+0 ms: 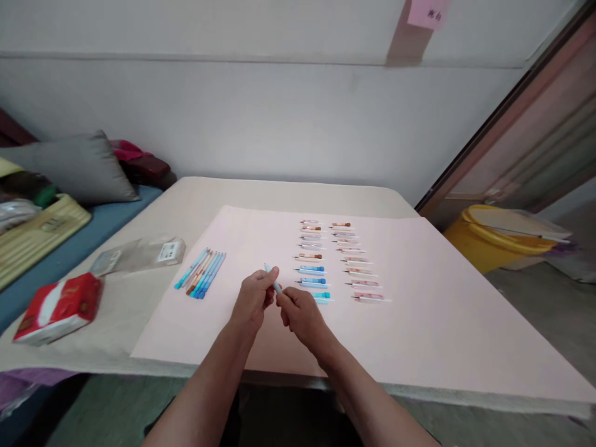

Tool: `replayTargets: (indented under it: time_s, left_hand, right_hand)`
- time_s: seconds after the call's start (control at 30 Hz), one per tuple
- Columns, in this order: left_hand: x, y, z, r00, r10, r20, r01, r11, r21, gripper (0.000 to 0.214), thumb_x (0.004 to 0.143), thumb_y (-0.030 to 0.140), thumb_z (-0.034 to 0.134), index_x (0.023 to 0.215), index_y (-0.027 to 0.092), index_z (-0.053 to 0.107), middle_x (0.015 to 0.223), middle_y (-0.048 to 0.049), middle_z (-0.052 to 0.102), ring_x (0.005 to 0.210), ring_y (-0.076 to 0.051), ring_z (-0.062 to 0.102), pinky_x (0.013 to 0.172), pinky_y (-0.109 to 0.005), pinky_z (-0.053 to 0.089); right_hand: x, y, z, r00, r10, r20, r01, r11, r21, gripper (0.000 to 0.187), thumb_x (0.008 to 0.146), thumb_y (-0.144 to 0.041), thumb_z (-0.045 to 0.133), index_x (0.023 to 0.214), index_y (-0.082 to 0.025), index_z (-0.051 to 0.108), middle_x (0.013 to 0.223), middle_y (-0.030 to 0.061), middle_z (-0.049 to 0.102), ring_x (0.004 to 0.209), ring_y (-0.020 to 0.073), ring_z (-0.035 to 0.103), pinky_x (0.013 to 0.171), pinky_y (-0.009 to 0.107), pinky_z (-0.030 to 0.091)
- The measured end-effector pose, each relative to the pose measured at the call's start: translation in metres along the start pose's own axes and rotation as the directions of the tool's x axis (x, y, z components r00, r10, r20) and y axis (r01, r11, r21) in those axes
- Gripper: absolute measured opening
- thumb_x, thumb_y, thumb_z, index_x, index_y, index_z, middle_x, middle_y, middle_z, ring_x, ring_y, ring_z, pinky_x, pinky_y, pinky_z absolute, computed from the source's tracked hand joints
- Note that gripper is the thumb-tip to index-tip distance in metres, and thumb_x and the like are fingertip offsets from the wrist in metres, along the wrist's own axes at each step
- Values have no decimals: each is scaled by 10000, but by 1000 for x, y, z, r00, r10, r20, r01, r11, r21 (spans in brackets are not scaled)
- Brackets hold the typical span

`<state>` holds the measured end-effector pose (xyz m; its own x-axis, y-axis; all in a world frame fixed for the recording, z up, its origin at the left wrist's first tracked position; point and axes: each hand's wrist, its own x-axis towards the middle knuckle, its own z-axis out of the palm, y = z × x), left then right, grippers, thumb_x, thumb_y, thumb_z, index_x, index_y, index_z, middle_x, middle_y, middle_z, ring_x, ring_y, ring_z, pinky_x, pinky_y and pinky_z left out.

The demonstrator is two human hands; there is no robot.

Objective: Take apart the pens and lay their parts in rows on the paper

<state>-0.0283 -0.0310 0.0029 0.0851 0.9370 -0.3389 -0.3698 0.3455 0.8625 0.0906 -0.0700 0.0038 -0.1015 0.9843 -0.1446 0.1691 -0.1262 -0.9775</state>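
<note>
A light blue pen (277, 287) is between my two hands over the sheet. My left hand (254, 298) pinches its upper part, thumb on top. The fingers of my right hand (303, 312) close round its lower end. To the left lies a bunch of pens (205, 273) side by side, in blue and brown shades. Right of my hands, pens lie in two columns: a near one with blue pens (311, 282) and brown ones, and a far one of mostly pinkish pens (367, 297). Thin pale pieces lie alongside many of them. My right hand is close to a turquoise pen (322, 296).
A pale pink sheet (442, 323) covers much of the table (279, 191). On the left are a red tissue pack (60, 307) and a clear plastic wrapper (144, 254). A yellow bucket (488, 242) stands on the right, a grey cushion (74, 167) at the far left.
</note>
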Motion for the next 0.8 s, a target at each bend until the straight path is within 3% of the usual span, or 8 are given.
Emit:
replayTargets:
  time_s: [0.07,0.17,0.27,0.4,0.6,0.67,0.73,0.8]
  left_hand:
    - [1,4,-1,995,-61,77,67,995,-70,292,729,410,653,782,127,601,677,-42,611,489,-68,471,466,-206,381]
    - [3,10,-4,972,-112,207,139,982,-124,266,752,269,636,977,127,616,900,-110,659,573,-81,520,513,-213,429]
    - [5,10,-7,973,-95,211,118,988,-100,185,712,183,669,879,109,636,832,-82,654,541,-47,477,489,-165,399]
    - [5,5,-6,989,-75,129,87,992,-86,189,691,268,709,691,121,591,561,20,518,476,-37,429,449,-148,354]
    - [0,5,-3,936,-132,327,177,978,-111,238,718,222,682,924,113,636,825,-70,645,596,-66,519,552,-188,438]
    - [4,4,-5,964,-94,248,128,984,-126,173,704,218,700,817,106,631,731,-39,619,544,-44,480,505,-160,416]
    - [9,3,-9,993,-63,99,79,983,-167,179,696,246,714,717,115,594,637,2,561,495,-28,441,441,-136,376]
    - [14,4,-14,998,-62,-6,59,976,-208,199,691,245,723,690,121,567,623,17,537,481,-19,433,413,-120,358]
  right_hand:
    - [0,-2,-2,997,66,40,-69,992,104,227,773,-322,480,599,-181,513,422,-51,467,379,75,382,405,214,280]
    - [1,-5,-7,992,108,70,-123,958,259,180,751,-300,481,627,-177,522,392,-67,420,359,70,336,380,210,230]
    - [0,-8,-11,992,99,72,-115,960,256,177,746,-291,485,621,-173,527,383,-70,421,352,64,325,377,206,225]
    - [0,-8,-11,994,91,53,-99,979,180,174,742,-282,491,615,-171,534,393,-62,452,354,63,340,384,205,252]
    - [3,-7,-13,992,116,56,-128,947,295,202,755,-312,493,617,-169,532,358,-76,395,337,57,295,371,203,206]
    - [1,-6,-12,993,102,53,-112,962,250,186,744,-290,499,608,-168,537,364,-70,413,341,58,306,369,204,218]
    - [-1,-5,-11,995,81,50,-89,979,185,184,742,-280,497,605,-166,544,376,-63,439,344,60,326,371,204,240]
    - [-2,-4,-10,995,85,49,-92,984,150,186,746,-286,493,617,-166,552,385,-59,455,345,62,338,371,202,253]
